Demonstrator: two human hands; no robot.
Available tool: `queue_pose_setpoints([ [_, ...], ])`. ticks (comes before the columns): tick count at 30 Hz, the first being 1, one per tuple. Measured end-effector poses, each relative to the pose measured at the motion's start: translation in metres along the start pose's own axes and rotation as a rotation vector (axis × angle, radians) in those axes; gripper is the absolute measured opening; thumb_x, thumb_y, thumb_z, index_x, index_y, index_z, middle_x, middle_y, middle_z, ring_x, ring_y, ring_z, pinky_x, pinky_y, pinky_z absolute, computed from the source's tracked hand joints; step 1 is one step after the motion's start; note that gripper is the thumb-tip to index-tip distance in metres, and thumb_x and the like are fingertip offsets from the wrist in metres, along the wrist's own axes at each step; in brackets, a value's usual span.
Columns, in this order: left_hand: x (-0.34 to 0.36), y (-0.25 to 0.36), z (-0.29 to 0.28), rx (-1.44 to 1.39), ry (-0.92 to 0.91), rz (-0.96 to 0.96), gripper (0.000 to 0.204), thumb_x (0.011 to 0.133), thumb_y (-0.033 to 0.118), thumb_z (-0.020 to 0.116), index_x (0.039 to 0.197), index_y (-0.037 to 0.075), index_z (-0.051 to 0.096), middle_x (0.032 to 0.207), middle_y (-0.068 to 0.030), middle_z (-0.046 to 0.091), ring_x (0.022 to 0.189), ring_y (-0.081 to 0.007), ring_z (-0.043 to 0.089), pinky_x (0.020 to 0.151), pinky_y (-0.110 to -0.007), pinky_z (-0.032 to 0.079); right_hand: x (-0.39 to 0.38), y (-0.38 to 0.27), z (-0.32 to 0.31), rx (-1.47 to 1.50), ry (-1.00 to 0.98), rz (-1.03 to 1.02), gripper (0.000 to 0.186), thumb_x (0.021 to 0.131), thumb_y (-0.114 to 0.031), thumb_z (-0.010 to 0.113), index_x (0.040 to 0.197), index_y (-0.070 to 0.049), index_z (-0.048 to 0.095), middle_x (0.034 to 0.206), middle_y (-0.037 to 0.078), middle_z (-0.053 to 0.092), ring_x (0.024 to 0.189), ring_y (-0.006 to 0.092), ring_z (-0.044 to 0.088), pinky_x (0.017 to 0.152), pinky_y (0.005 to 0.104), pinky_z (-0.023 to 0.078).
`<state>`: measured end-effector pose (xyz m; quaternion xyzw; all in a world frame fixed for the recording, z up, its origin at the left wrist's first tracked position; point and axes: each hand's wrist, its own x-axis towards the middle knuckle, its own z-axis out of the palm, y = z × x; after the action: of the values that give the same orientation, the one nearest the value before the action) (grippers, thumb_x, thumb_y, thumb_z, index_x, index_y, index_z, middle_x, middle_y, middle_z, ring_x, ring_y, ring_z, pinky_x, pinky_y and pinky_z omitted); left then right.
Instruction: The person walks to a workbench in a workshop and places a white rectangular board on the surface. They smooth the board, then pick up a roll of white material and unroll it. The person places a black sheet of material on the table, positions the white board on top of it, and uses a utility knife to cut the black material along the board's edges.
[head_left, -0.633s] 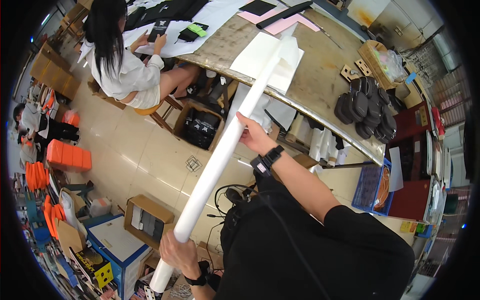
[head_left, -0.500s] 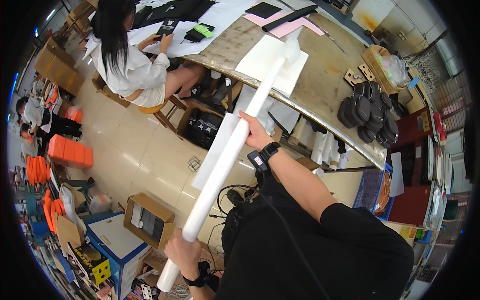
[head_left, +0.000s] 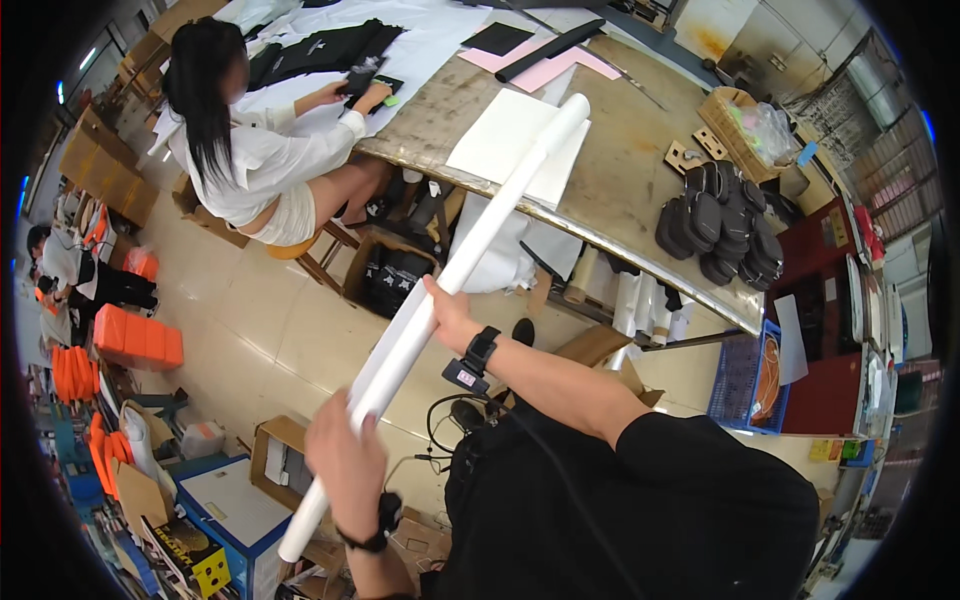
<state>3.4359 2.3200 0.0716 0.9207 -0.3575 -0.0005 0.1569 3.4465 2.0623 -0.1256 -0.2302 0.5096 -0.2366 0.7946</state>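
1. Across the head view, a long, slender, glossy white roll of sheet material runs diagonally from lower left to upper right. It lies in front of the person's body and passes both hands.
2. Long axis: the far end is over the brown-topped, metal-edged table, above a flat white rectangular sheet. Contact between that end and the sheet cannot be confirmed. The near end projects past the left hand at lower left, clear of the table.
3. Right hand: grasping the roll near mid-length, thumb at its left edge. Of the two hands, this one is nearer the table.
4. Left hand: laid over the roll's lower part, nearer the free end. It is blurred; whether the fingers are closed or merely resting cannot be told.
5. Between the hands, a thin, pale flap shows along the roll's left side.
6. Surroundings: a pile of dark, rounded pouches and a tan woven basket stand on the table's right part. A black roll lies across pink sheeting at the far side. A seated co-worker in a white top handles black items at the table, left of the white sheet.
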Motion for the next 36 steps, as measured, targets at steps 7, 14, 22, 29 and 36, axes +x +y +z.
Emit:
queue_pose_setpoints([
  [7,0.071,0.012,0.131,0.317,-0.126,0.124,0.047,0.080,0.011,0.083,0.120,0.000,0.061,0.117,-0.0154,0.066,0.103,-0.0339,0.068,0.085,-0.046,0.058,-0.029,0.010,-0.003,0.041,-0.272,0.104,0.048,0.108,-0.027,0.070,0.139,0.006,0.055,0.134,0.015,0.066,0.122,0.0306,0.065,0.104,0.0472,0.054],
  [14,0.039,-0.057,0.134,-0.018,-0.315,0.024,0.026,0.071,0.009,0.077,0.095,0.001,0.069,0.092,-0.0237,0.073,0.086,-0.0465,0.072,0.079,-0.053,0.060,-0.033,-0.025,-0.093,-0.269,-0.519,0.367,0.063,0.105,-0.058,0.065,0.140,-0.006,0.061,0.129,0.007,0.067,0.122,0.0233,0.062,0.112,0.0434,0.045],
  [22,-0.065,-0.150,0.119,-0.180,-0.575,-0.005,0.032,0.065,0.014,0.080,0.094,0.002,0.073,0.089,-0.0252,0.074,0.088,-0.0474,0.072,0.081,-0.053,0.059,0.032,-0.224,-0.209,-0.940,-0.014,-1.180,0.051,0.082,-0.009,0.085,0.128,-0.005,0.062,0.115,0.007,0.064,0.116,0.0225,0.062,0.106,0.0366,0.050],
  [29,-0.143,-0.183,0.130,-0.022,-0.165,0.046,0.042,0.065,-0.004,0.072,0.105,0.004,0.065,0.094,-0.0160,0.064,0.086,-0.0421,0.065,0.073,-0.053,0.051,0.089,-0.285,-0.152,-1.949,-0.591,-0.485,0.075,0.085,-0.043,0.088,0.145,-0.004,0.065,0.150,0.017,0.063,0.135,0.0307,0.060,0.117,0.0417,0.043],
  [36,-0.184,-0.207,0.131,0.165,-0.010,0.035,0.045,0.061,-0.001,0.073,0.105,0.004,0.063,0.099,-0.0143,0.064,0.093,-0.0365,0.064,0.077,-0.047,0.049,0.127,-0.204,-0.117,-2.046,-0.710,0.552,0.083,0.090,-0.073,0.073,0.135,-0.003,0.074,0.134,0.016,0.074,0.122,0.0268,0.067,0.106,0.0412,0.050],
])
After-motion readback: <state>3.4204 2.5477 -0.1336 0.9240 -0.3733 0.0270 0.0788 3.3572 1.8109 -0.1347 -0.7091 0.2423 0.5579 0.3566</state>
